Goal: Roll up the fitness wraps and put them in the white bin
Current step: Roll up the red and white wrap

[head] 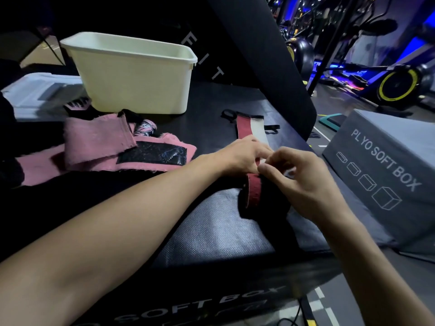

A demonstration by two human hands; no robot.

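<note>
- I see the red and white wrap (253, 132) lying on the black tabletop (211, 231), right of the middle of the frame.
- Its long way runs from the hands up toward the top of the frame. The far end, with a black loop (227, 113), points at the white bin (131, 74).
- The near end is already wound into a dark roll (256, 196) with a red edge. It sits right under the two hands.
- My left hand (242, 154) comes in from the lower left. Its grip is pinching the flat strip just above the roll.
- My right hand (303, 182) comes in from the lower right. Its fingers are curled over the top of the roll, and its fingertips touch the strip too.
- Both hands meet at the same spot, so neither is nearer. I think the right one holds the roll and the left one feeds the strip.
- The strip still to be rolled lies away from the grip, up the frame, so I think the roll must turn that way.
- The white bin stands in the upper left, well apart from the hands. I cannot see into it.
- A pink wrap (98, 142) lies unrolled in the middle left, near the bin.
- A small pink roll (144, 128) sits just behind it.
</note>
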